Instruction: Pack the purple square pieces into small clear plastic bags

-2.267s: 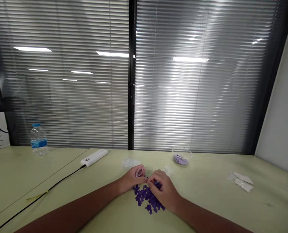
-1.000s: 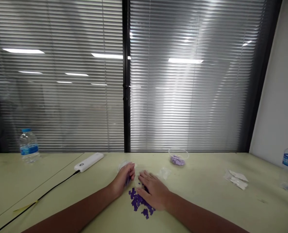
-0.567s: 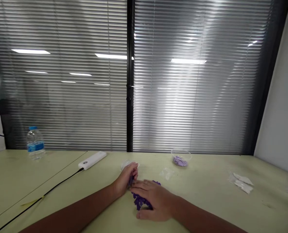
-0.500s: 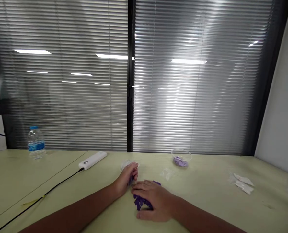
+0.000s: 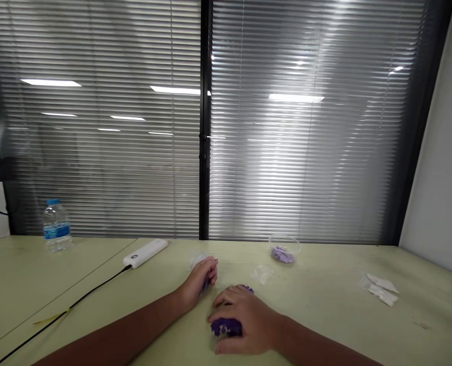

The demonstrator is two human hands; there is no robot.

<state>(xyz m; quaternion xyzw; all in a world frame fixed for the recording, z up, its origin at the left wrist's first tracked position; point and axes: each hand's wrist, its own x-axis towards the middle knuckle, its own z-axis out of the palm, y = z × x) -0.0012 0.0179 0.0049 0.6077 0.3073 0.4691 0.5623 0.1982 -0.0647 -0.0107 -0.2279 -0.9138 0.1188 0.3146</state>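
My right hand (image 5: 244, 320) is cupped on the table over a bunched heap of small purple pieces (image 5: 226, 328), with its fingers curled around them. Much of the heap is hidden under the palm, and a few pieces (image 5: 246, 288) lie beyond the fingers. My left hand (image 5: 200, 278) rests closed just to the left, with a dark purple piece (image 5: 206, 284) showing between its fingers. A crumpled clear plastic bag (image 5: 199, 260) lies against the left fingertips.
A clear bowl (image 5: 284, 249) of lilac pieces and a small clear bag (image 5: 261, 274) lie ahead on the pale green table (image 5: 317, 310). A white power bank (image 5: 145, 253) with a black cable (image 5: 92, 300), water bottles (image 5: 57, 226) and white sachets (image 5: 380, 294) are also there.
My right hand has drawn in over the purple pieces, bunching the spread heap under its palm. My left hand has barely moved since coming apart from the right.
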